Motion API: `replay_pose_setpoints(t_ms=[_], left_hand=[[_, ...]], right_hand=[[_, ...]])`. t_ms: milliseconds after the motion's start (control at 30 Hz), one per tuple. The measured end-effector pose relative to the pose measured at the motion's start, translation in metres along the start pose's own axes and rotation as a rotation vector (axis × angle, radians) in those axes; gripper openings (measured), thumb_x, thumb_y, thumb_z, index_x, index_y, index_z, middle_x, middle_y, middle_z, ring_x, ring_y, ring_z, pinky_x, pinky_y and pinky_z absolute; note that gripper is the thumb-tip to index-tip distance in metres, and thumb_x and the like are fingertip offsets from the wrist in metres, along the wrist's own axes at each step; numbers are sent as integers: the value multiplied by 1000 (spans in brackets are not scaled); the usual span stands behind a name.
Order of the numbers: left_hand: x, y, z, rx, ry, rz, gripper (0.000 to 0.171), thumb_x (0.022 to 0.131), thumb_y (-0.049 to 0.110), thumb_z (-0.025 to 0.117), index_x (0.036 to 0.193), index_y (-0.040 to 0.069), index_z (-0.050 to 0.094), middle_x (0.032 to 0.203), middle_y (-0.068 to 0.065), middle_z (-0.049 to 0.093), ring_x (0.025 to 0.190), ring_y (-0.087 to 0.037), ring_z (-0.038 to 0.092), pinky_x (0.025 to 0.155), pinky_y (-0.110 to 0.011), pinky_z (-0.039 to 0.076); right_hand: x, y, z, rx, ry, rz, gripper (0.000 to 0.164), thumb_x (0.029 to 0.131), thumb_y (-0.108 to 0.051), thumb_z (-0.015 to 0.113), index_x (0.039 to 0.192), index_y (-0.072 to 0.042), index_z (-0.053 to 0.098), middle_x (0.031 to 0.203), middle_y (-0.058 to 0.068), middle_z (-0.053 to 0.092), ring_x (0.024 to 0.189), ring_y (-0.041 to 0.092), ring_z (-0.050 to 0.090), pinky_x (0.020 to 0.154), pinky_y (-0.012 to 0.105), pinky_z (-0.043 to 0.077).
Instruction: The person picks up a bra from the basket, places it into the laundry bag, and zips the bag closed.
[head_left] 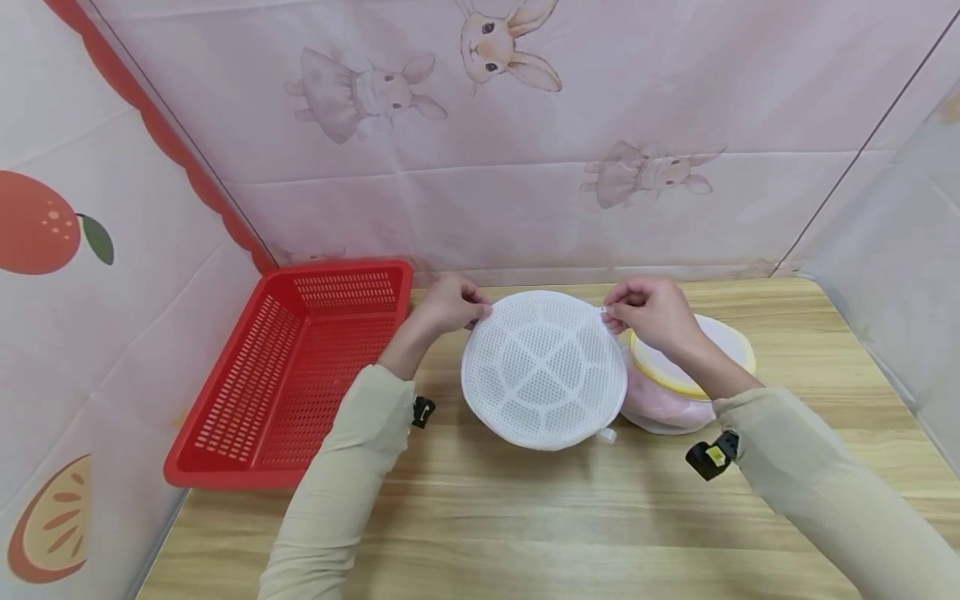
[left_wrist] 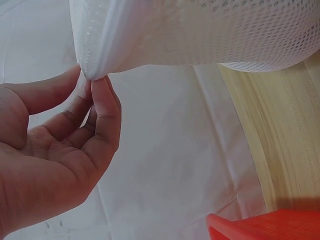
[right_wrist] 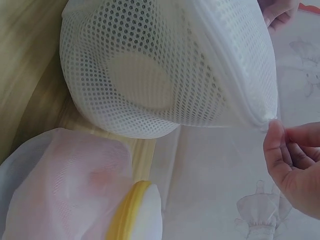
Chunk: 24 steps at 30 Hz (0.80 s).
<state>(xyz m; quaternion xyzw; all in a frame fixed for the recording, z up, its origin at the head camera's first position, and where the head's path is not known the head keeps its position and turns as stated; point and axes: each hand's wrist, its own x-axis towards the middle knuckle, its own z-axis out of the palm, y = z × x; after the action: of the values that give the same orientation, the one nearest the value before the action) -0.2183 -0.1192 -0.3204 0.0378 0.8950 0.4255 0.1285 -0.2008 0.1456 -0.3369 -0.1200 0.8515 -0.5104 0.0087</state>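
Observation:
A round white mesh laundry bag (head_left: 543, 371) is held up between both hands, its ribbed circular top facing the head camera. My left hand (head_left: 450, 305) pinches the bag's rim on its far left side; the left wrist view shows thumb and fingertips together at that edge. On the opposite side, my right hand (head_left: 652, 312) pinches the zipped rim near its end, with a small white tab by the fingertips. Through the mesh in the right wrist view, a beige ribbed item (right_wrist: 142, 82) shows inside the bag. A white loop hangs from the lower right of the bag.
Right of the white bag, a pink mesh laundry bag (head_left: 660, 404) with yellow trim and a white top stands on the wooden table (head_left: 525, 525). A red plastic basket (head_left: 288, 479) with slotted walls sits at the left. Patterned cloth walls (head_left: 510, 217) enclose the back and sides.

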Motion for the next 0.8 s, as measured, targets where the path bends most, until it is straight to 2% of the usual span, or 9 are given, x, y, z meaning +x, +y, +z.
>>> replay_pose_setpoints(t_ms=[267,400,633,800], left_hand=[[1,10,2,53,-17,-18,13,86,6,61,94,-4,64,88,-13,61,77,-20,59,77,-33,51],[2,18,5,84,-45,-8,12,86,7,62,93,-2,65,87,-11,60,81,-23,57,72,-28,50],[4,31,11,99,-78,44,10,85,5,62,91,-3,65,84,-8,59,72,-16,52,61,-21,45],[3,38,15,128,-82,63,10,84,6,64,90,-2,66,82,-8,59,69,-15,50,59,-20,43]], right_hand=[[5,-10,3,32,1,2,10,86,7,54,90,14,59,78,21,64,61,10,62,60,25,54],[8,-16,5,45,-2,2,10,87,6,53,90,14,59,79,21,64,61,9,62,61,25,54],[13,-23,10,91,-3,16,10,87,5,54,91,14,58,79,20,65,62,9,63,62,26,54],[16,-26,13,82,4,18,10,87,5,55,91,13,59,79,20,65,61,10,63,62,26,54]])
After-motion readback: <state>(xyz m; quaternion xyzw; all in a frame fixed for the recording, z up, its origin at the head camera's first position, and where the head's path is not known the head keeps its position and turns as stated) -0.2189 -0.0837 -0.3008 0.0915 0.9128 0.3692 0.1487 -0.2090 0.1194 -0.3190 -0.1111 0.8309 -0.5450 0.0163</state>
